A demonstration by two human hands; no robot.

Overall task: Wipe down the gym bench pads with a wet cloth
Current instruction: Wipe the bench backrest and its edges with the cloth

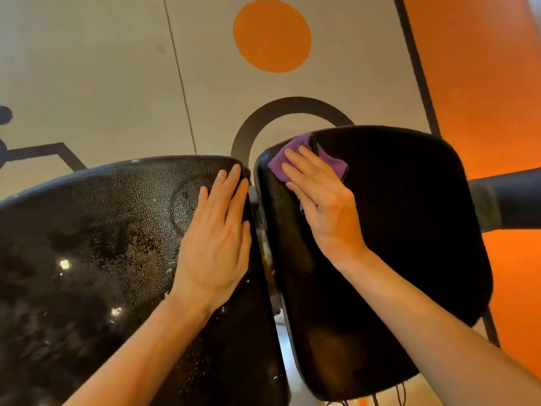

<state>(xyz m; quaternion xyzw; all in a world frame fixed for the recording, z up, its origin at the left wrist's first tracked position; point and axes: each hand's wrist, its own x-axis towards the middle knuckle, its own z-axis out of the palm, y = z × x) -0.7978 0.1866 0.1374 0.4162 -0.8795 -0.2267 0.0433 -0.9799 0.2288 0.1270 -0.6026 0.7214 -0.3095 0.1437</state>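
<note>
Two black bench pads lie side by side with a narrow gap between them. The left pad (96,244) is pebbled and glistens with wet patches. My left hand (218,238) rests flat on its right edge, fingers straight. On the right pad (409,218), my right hand (319,200) presses a purple cloth (330,165) flat against the upper left corner, fingers extended. Part of the cloth is hidden under my palm.
A dark padded roller or bar (509,197) juts in from the right, beside the right pad. Below is a beige floor with an orange circle (272,35), a dark arc, and an orange zone (483,83) at right. Metal frame parts show in the gap (259,212).
</note>
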